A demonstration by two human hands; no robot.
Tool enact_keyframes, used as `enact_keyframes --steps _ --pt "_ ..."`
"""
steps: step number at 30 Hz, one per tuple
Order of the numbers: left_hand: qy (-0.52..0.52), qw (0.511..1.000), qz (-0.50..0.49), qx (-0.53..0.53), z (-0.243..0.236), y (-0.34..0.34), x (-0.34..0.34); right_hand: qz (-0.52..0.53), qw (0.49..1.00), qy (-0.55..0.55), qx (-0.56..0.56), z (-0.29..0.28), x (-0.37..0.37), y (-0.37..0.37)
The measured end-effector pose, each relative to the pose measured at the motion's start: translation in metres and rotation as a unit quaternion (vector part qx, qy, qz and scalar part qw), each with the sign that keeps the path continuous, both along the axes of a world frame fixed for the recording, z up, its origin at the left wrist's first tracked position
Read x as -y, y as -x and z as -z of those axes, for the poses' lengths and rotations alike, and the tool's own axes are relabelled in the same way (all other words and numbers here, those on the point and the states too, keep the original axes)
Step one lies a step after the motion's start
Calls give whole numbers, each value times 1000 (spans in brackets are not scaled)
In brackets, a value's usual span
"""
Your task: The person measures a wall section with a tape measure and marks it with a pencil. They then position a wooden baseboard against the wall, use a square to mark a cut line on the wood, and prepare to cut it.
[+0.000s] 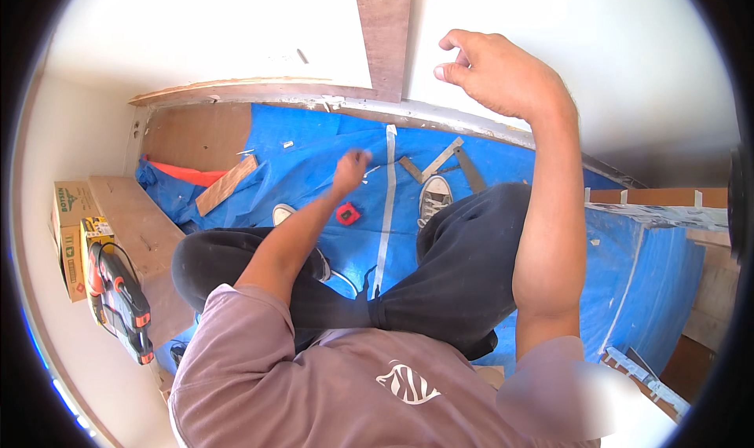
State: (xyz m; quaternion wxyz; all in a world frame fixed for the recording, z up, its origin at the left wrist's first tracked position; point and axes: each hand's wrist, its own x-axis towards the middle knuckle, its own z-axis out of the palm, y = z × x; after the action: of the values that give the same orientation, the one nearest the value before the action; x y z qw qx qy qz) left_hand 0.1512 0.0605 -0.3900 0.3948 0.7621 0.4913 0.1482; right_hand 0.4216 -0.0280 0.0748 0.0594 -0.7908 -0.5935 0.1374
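My right hand [499, 75] is raised in front of the white wall, right of the upright wooden strip [386, 43]. Its thumb and forefinger are apart, and I see nothing between them. Low over the blue tarp [314, 146] hangs my left hand [353, 171], smeared by motion, so whether it holds anything is unclear. A red tape measure [347, 214] lies just below it, between my shoes. Beside my right shoe [434, 197] are a light flat strip [442, 158] and a grey flat piece [470, 170]. A thin stick-like piece [302, 56] shows against the wall.
A black and orange power tool [124, 299] stands at left by a cardboard box [72, 212] and a brown wooden box [137, 212]. A loose wood offcut [226, 186] lies on the tarp. Along the wall's foot runs a wooden strip [236, 91]. Tarp-covered boards [660, 291] stand at right.
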Motion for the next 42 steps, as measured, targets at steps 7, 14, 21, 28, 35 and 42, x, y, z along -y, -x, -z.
enact_keyframes --steps 7,14,21,28,35,42 --pt "383 813 -255 356 11 -87 -111 -18 1000 -22 -11 5 -4 3" --pt "433 745 -271 428 26 -108 -120 -68 996 -54 -24 18 1 -11" --pt "409 730 -284 467 18 -116 -113 -18 998 53 -30 -24 10 8" --pt "415 700 -308 492 21 -124 -117 49 981 174 -77 -55 -8 29" --pt "465 636 -290 544 30 -127 -124 -13 992 105 -67 -42 6 14" --pt "513 599 -312 530 28 -125 -125 14 989 138 -49 -44 1 22"
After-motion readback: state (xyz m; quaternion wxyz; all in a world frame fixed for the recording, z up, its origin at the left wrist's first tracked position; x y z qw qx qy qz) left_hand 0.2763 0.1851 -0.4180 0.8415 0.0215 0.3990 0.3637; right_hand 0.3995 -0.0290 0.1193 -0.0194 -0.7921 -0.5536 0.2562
